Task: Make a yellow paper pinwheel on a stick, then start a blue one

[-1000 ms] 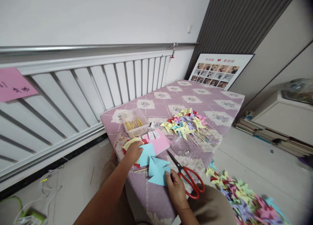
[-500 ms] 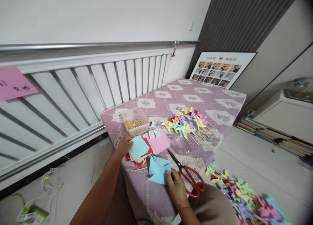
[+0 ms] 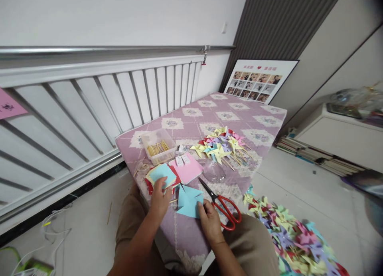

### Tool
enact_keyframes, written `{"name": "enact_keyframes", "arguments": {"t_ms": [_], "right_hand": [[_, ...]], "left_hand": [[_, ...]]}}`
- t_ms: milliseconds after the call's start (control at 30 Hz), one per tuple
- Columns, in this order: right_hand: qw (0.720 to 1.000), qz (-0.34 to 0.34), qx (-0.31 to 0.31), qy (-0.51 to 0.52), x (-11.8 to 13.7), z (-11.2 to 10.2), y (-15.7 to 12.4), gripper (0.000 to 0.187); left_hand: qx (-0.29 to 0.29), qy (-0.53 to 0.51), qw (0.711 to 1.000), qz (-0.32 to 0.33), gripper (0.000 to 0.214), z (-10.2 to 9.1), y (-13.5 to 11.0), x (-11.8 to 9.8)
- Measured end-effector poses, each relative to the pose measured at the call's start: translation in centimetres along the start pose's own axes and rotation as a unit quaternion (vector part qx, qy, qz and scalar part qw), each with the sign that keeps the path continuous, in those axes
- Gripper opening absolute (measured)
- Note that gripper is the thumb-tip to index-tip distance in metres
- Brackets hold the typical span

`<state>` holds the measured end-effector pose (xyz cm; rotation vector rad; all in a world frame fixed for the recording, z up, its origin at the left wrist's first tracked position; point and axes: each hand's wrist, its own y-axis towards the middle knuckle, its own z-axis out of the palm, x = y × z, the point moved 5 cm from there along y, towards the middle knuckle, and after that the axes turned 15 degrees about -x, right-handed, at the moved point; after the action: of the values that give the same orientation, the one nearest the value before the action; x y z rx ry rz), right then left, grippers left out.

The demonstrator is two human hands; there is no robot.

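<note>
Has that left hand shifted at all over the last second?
Yes. The left hand has drawn back from the clear box of sticks toward the person's own body; its fingertips rest on the near side of the paper stack.

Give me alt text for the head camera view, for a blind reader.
A person's right hand pinches a cut light-blue paper square on a purple table; the left hand touches a stack of coloured paper. Red scissors lie beside the right hand, paper pinwheels and a box of sticks behind.
</note>
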<state>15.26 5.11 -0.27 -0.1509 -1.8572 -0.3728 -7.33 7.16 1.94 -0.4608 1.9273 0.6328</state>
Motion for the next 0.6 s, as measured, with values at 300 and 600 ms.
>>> {"name": "enact_keyframes", "arguments": {"t_ms": [300, 600], "right_hand": [[0.996, 0.052, 0.002, 0.068, 0.1, -0.6, 0.2, 0.031], [0.975, 0.146, -0.03, 0.166, -1.7, -0.9, 0.5, 0.033]], "left_hand": [[0.07, -0.105, 0.981, -0.148, 0.043, 1.2, -7.2, 2.1], [0.016, -0.29, 0.859, -0.422, 0.05, 2.0, -10.1, 0.9]]}}
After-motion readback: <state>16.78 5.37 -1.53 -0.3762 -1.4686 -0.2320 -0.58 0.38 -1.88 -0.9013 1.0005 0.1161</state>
